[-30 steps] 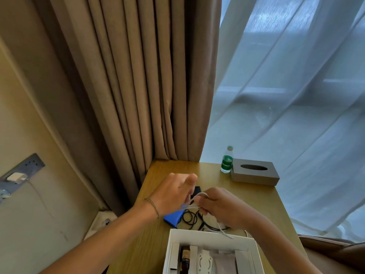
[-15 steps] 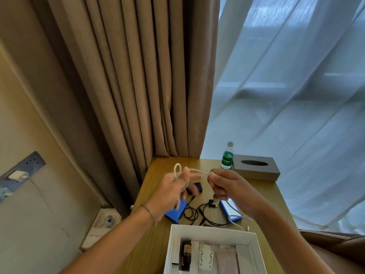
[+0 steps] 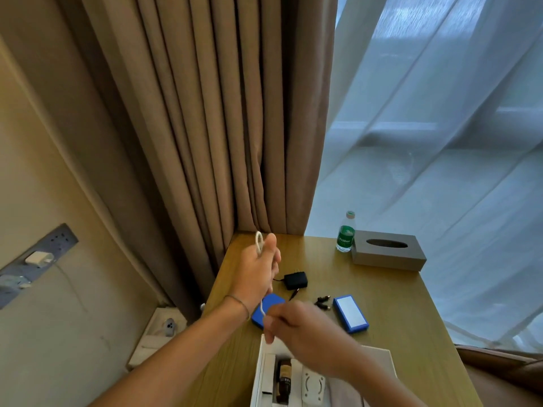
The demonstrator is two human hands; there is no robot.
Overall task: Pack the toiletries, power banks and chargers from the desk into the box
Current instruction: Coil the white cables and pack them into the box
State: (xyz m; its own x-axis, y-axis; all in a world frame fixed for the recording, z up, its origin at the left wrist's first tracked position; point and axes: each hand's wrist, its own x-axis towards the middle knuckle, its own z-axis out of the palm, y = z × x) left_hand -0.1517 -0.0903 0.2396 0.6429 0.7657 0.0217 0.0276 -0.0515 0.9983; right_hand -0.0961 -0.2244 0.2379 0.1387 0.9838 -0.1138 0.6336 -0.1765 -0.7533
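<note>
Lower centre of frame: light wooden desk (image 3: 382, 304), still carrying most of the load. Bottom centre: open white cardboard box (image 3: 258, 374), partly filled — small brown glass bottle (image 3: 284, 374) upright in a slot, white square moulded piece (image 3: 313, 384) beside it, other contents cut off by the frame edge. Packing judged well short of halfway.

Left to pack, all on the desk above the box: blue rectangular power bank with white face (image 3: 351, 313) at centre right; second blue flat power bank (image 3: 271, 304) half hidden behind the forearm; black plug-in charger block (image 3: 295, 280) with thin black lead and connector tips (image 3: 321, 302).

Thin white charging cable (image 3: 259, 245) in mid-air, looped over the left hand (image 3: 257, 274), running down to the right hand (image 3: 302, 330). Left hand clenched round the loop; right hand pinching the lower run just over the box's far rim. Coiling judged in progress, cable not yet in the box.
</note>
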